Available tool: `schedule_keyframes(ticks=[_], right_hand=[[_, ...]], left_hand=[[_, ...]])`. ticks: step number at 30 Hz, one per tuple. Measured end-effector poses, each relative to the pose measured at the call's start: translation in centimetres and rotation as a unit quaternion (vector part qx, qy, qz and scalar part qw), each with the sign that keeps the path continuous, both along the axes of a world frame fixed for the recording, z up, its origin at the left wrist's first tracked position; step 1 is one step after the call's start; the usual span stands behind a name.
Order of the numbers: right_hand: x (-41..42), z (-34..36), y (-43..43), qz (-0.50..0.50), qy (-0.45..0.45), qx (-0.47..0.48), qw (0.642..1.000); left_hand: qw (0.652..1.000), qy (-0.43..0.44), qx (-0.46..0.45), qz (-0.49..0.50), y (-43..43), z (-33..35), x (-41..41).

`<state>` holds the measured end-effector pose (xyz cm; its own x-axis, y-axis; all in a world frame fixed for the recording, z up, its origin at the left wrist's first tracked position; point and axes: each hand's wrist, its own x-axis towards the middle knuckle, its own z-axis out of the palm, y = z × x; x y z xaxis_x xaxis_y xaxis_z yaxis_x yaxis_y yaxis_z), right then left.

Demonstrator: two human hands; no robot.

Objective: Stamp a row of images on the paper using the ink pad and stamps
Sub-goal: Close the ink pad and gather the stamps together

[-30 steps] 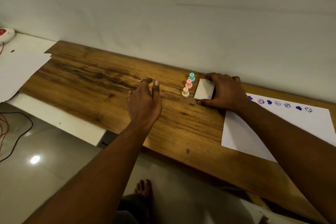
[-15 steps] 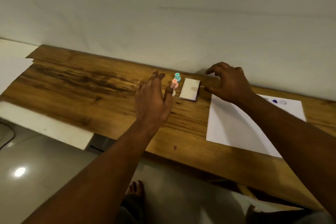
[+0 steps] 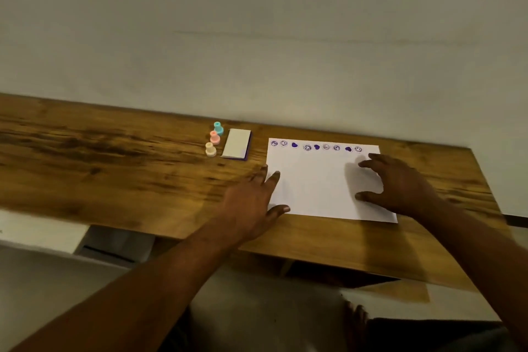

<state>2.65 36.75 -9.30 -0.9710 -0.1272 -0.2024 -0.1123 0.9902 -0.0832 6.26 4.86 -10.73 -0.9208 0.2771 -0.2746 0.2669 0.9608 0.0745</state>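
A white sheet of paper (image 3: 317, 183) lies on the wooden table (image 3: 114, 168), with a row of several purple stamped faces and hearts (image 3: 315, 147) along its far edge. Left of it sits the closed white ink pad (image 3: 237, 143). Three small stamps stand in a line beside the pad: blue (image 3: 218, 127), pink (image 3: 214, 137) and cream (image 3: 211, 149). My left hand (image 3: 253, 203) is spread at the paper's left edge, fingertips on the sheet. My right hand (image 3: 397, 186) is spread over the paper's right part. Neither hand holds anything.
A plain wall runs right behind the table's far edge. The table's near edge crosses the view diagonally, with the floor, my foot (image 3: 355, 320) and dark clothing below it. A white surface (image 3: 37, 226) adjoins the table at the lower left.
My right hand has let go of the ink pad and moved right onto the paper. My left hand has moved from near the stamps to the paper's left edge. The view has shifted right.
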Motion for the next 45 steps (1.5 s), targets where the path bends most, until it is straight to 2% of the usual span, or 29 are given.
schedule_keyframes(ticks=[8,26,45], right_hand=[[-0.4,-1.8,1.5,0.015,-0.041,-0.016,0.999],[0.1,0.0,-0.9,-0.025,-0.029,-0.037,0.999],[-0.9,-0.1,-1.0,-0.026,-0.032,-0.051,0.998]], left_hand=[[0.999,-0.013,-0.033,-0.031,0.9,-0.6,-0.3],[0.999,0.014,0.03,-0.009,0.5,-1.2,-1.2],[1.0,0.021,0.011,-0.006,0.5,-1.8,-1.5]])
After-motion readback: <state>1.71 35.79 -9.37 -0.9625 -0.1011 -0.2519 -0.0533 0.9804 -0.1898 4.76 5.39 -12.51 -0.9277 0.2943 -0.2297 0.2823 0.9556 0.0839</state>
